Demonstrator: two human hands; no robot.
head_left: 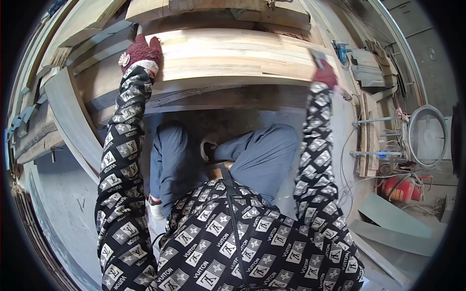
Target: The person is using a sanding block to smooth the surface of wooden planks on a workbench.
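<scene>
A wide pale wooden plank [233, 53] lies across in front of me, resting on darker boards. My left hand [141, 51], in a dark red knitted glove, presses flat on the plank's left end. At the plank's right end is my right hand [324, 72], also in a red glove, closed around a small grey block-like tool [319, 57] on the wood. Both arms wear black-and-white patterned sleeves. My knees in blue trousers [262, 155] are below the plank.
Curved wooden pieces [68, 116] stack at the left. More planks [218, 9] lie beyond. A blue power tool [341, 50], upright boards [369, 136], a round metal frame [427, 136], a red cylinder [400, 186] and cables sit to the right. Grey panels [393, 218] lie on the floor.
</scene>
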